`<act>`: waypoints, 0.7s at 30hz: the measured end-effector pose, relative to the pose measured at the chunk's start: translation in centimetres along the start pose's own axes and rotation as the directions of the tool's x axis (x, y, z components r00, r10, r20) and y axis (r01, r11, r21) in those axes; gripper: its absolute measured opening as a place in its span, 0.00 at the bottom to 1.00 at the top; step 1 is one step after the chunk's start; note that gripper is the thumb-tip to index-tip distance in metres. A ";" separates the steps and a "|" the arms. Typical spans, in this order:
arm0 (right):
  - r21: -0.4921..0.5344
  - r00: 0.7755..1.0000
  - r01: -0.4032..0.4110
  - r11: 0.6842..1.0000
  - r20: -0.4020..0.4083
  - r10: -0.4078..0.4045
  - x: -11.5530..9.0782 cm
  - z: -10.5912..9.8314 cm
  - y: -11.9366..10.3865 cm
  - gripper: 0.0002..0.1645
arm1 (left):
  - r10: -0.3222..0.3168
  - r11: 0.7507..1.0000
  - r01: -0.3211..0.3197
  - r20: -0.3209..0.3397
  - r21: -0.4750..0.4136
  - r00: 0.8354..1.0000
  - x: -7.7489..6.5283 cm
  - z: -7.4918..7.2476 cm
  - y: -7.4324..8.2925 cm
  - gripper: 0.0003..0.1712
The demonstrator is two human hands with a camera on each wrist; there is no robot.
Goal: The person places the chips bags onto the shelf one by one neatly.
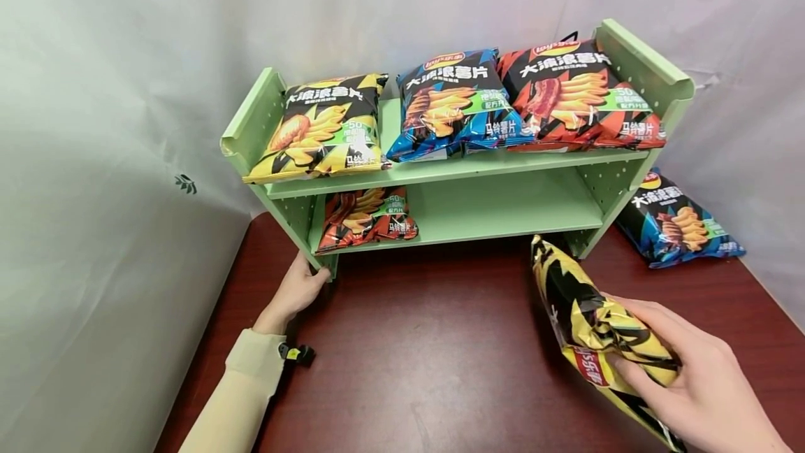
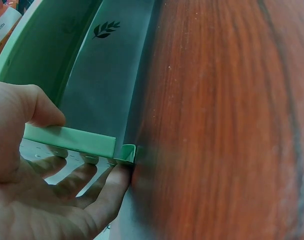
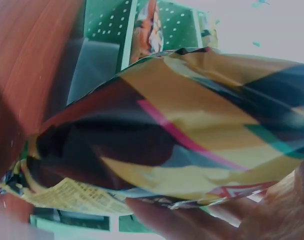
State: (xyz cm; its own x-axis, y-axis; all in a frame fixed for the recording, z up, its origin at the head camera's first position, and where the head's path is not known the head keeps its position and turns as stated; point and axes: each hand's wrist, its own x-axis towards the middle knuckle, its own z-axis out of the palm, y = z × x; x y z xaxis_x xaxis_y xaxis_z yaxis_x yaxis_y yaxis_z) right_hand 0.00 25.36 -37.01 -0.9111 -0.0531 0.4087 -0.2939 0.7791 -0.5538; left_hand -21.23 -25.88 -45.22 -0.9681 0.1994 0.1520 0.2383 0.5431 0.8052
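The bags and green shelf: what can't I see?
Head: right hand covers part of the held yellow bag.
Head: upper board hides the top of the lower red bag.
Left wrist: picture edge cuts off part of the green shelf.
Right wrist: blur smears the held yellow bag's small print.

A dark red, wood-grained bench [image 1: 428, 341] carries a pale green, perforated 2-tier rack [image 1: 455, 172]. Its upper shelf [image 1: 391, 121] bears 3 glossy, pillow-shaped crisp bags: a yellow-and-black bag [image 1: 323, 128] at left, a blue-and-black bag [image 1: 459, 107] in the middle, a red-and-black bag [image 1: 578, 100] at right. On the lower shelf [image 1: 503, 208], at left, is 1 shiny red crisp bag [image 1: 367, 219]. Right of the rack, a second blue-and-black bag [image 1: 679, 222] lies on the bench, possibly touching the rack; its left edge is hidden.
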 end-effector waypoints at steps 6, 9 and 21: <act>0.172 0.995 -0.018 0.985 0.099 0.000 0.6 0.7 0.0 0.36 | 0.002 1.000 -0.002 -0.004 -0.006 1.000 0.0 0.1 -0.1 0.41; 0.250 0.985 -0.091 0.964 0.166 0.050 0.7 1.2 0.2 0.33 | 0.009 1.000 -0.009 -0.009 0.001 1.000 0.0 0.0 -0.1 0.42; 0.667 0.906 -0.235 0.707 0.413 -0.089 2.0 4.1 1.8 0.28 | -0.003 1.000 0.003 0.012 0.007 1.000 -0.9 -0.3 2.9 0.39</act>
State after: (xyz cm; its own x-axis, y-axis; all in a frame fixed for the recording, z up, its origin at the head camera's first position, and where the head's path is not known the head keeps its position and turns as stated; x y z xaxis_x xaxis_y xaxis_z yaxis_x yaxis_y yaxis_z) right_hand -3.52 24.14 -40.17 -0.9191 -0.3753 0.1203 -0.1868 0.1462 -0.9714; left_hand -19.67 -24.74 -42.80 -0.9678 0.2075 0.1422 0.2356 0.5498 0.8014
